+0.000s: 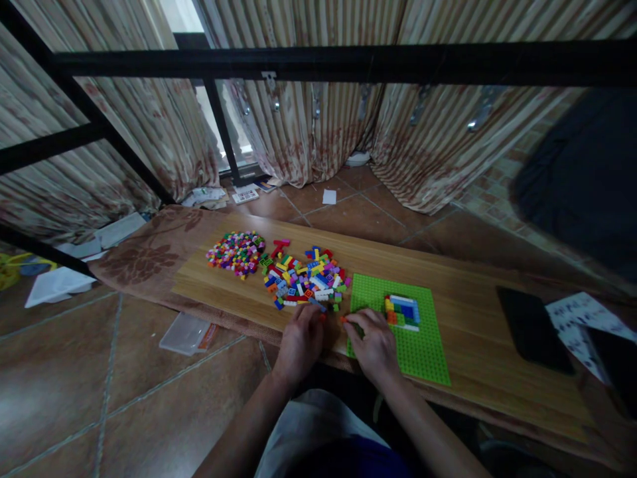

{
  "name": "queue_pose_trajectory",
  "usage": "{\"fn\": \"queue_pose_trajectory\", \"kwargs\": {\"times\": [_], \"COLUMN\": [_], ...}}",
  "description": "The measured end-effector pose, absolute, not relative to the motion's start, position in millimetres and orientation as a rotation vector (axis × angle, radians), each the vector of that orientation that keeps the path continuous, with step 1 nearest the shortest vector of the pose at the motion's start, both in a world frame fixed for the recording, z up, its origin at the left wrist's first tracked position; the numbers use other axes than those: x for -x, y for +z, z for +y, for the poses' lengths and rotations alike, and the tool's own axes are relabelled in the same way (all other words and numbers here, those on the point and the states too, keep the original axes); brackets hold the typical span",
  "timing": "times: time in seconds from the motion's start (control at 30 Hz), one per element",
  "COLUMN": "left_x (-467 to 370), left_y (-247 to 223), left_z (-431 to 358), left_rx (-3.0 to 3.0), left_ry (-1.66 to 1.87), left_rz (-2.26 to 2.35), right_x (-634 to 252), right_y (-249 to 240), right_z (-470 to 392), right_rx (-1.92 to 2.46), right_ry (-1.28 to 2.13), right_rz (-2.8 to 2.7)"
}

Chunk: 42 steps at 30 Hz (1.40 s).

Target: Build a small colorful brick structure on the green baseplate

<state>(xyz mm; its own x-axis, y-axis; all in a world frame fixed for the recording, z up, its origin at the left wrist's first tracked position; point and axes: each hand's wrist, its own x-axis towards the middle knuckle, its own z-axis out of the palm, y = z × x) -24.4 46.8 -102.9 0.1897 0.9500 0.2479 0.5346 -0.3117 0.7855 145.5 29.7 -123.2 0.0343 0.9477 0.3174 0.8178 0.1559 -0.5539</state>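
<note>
My right hand (372, 338) pinches a small orange brick (343, 319) between thumb and fingertips, above the left edge of the green baseplate (432, 355). Close by, my left hand (302, 337) is closed at the near side of the loose toy bricks (298, 275), with a bit of orange-red, apparently another brick (323, 318), at its fingertips. On the baseplate stands a low block structure (404, 312) with white, yellow, orange, green and blue parts. A heap of smaller colourful pieces (237, 252) lies farther left, and a red T-shaped piece (280, 247) rests between the two piles.
The wooden board (478, 318) lies on a brown cloth (144, 255). Toward its right end are a black flat object (532, 328) and a printed sheet (574, 325). A clear plastic tray (188, 333) sits on the tiled floor. A black metal rail (318, 64) crosses before the curtains.
</note>
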Motion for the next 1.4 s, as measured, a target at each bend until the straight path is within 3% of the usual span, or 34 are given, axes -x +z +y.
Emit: {"fn": "queue_pose_trajectory", "kwargs": {"times": [0.4, 0.7, 1.0, 1.17, 1.4], "left_x": [-14, 44, 45, 16, -24], "left_y": [-106, -112, -121, -112, -95], "left_z": [37, 27, 22, 43, 33], "left_rx": [-2.044, -1.927, -2.231, -2.277, -2.291], "left_ry": [0.977, 1.240, 0.851, 0.842, 0.882], "left_rz": [1.186, 1.473, 1.577, 1.701, 1.224], "right_x": [-155, -169, -162, -164, -168], "right_y": [-112, -123, -121, -116, -106], "right_z": [16, 5, 3, 0, -2], "right_rx": [1.612, 1.633, 1.605, 1.614, 1.610], "right_ry": [0.518, 0.535, 0.568, 0.552, 0.553], "right_rz": [-1.404, -1.349, -1.384, -1.358, -1.301]}}
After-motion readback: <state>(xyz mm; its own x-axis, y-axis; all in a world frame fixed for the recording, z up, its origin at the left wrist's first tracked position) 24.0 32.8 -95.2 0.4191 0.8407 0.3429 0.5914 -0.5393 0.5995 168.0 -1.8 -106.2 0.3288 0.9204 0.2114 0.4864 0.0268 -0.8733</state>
